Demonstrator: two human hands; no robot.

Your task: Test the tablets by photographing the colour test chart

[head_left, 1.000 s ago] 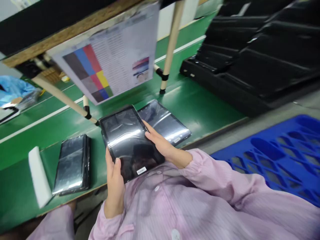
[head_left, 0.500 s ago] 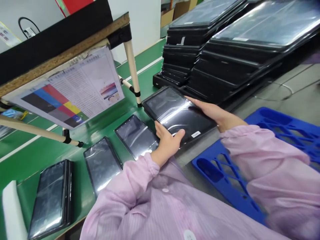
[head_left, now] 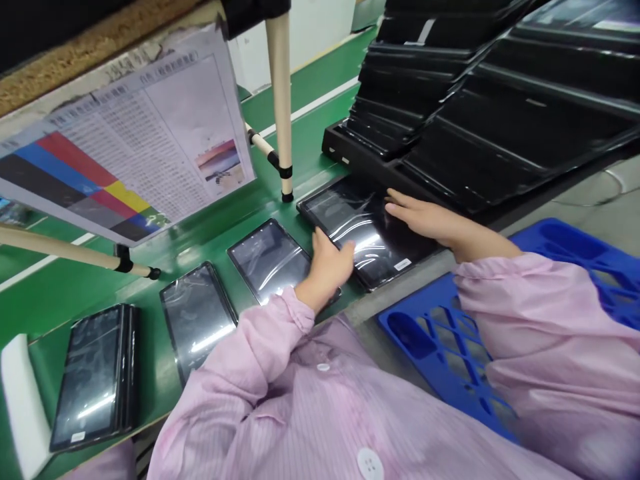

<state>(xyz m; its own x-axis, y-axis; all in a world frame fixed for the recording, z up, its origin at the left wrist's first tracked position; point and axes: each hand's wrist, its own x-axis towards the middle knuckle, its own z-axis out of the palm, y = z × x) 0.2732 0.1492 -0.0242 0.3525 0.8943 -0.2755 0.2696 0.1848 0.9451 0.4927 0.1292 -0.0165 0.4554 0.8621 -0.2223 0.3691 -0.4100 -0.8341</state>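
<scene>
A black tablet [head_left: 363, 230] wrapped in glossy film lies flat on the green table [head_left: 320, 87], at the right end of a row of tablets. My left hand [head_left: 327, 263] grips its near left edge, thumb on the screen. My right hand [head_left: 425, 217] rests on its far right side with fingers stretched flat. Both arms wear pink sleeves.
Left of it lie two more wrapped tablets [head_left: 273, 257] [head_left: 197, 317] and a small stack of tablets [head_left: 93, 373], beside a white foam block [head_left: 17, 400]. Stacked black trays [head_left: 475, 100] stand behind. A blue pallet [head_left: 450, 347] sits lower right. A colour chart sheet [head_left: 125, 153] hangs from a pipe frame [head_left: 280, 100].
The tablet went from held up in front of me, rightward, and down onto the table beside the black trays. My right hand moved from its edge to lying flat on it.
</scene>
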